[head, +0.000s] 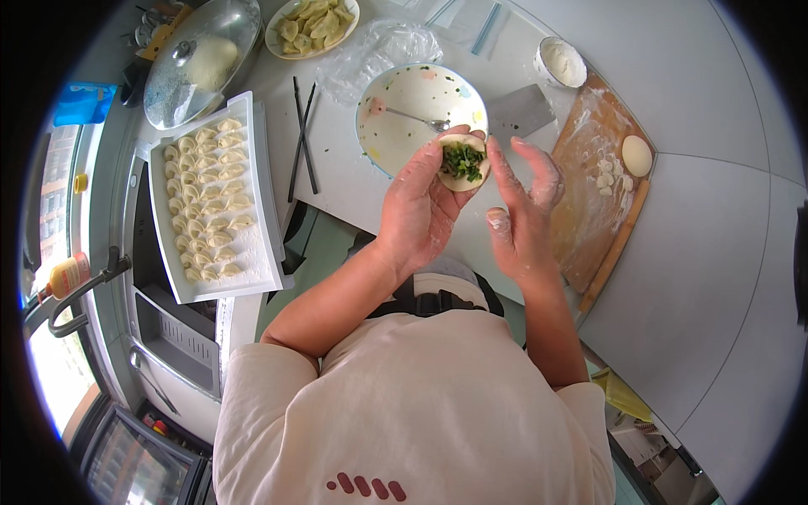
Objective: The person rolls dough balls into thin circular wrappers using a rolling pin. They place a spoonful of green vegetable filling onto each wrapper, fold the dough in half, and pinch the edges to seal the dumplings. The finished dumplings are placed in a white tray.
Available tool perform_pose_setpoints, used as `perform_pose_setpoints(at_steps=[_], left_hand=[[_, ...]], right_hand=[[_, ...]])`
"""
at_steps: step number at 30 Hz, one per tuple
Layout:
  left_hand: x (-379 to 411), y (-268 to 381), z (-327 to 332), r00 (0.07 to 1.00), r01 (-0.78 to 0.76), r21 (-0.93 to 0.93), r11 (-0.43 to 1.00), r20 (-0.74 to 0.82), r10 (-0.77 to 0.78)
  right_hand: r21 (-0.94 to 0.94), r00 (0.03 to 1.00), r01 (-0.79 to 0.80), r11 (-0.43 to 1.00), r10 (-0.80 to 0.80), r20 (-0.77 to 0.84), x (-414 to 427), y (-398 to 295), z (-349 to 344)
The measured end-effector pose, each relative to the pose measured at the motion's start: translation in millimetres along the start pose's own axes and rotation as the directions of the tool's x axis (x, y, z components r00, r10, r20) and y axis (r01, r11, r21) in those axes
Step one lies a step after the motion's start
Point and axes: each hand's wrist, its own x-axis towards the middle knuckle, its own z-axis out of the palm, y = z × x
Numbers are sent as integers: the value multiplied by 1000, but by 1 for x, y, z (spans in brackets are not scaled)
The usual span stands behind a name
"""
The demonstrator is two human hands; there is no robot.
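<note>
My left hand (413, 205) cradles a round dumpling wrapper (449, 178), its thumb and fingers around the edge. A mound of chopped green filling (464, 161) lies in the middle of the wrapper. Just to the right, my floury right hand (527, 202) has its fingers apart and holds nothing. Its index fingertip is close to the wrapper's right edge; whether it touches is unclear. Behind both hands stands a large white bowl (404, 91) with scraps of green stuck inside. A metal spoon (413, 118) rests in it. My left hand partly covers the bowl's near rim.
Left is a white tray (268, 189) with rows of raw dumplings (211, 189), beside crossed black chopsticks (303, 139). A flat metal blade (521, 110), flour bowl (562, 63) and floured wooden board (568, 214) with dough ball (636, 156), dough pieces (606, 178) and rolling pin (613, 246) are right.
</note>
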Motion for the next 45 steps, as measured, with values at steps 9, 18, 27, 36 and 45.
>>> perform_pose_setpoints(at_steps=[9,18,27,36,45], left_hand=[[-2,0,5,998,-50,-51,997,-26,48],[-1,-1,5,998,-69,-73,995,-15,68],[0,-2,4,997,-78,-72,994,-27,76],[0,-4,3,990,-138,-40,990,-11,137],[0,-6,2,981,-193,5,981,19,193]], right_hand=[[229,993,-112,967,102,57,-3,-5,0],[279,990,-141,950,130,58,-3,-9,5],[376,985,-171,911,172,32,-6,-9,9],[553,962,-248,796,268,46,-7,-10,9],[597,960,-246,764,275,44,-7,-10,11]])
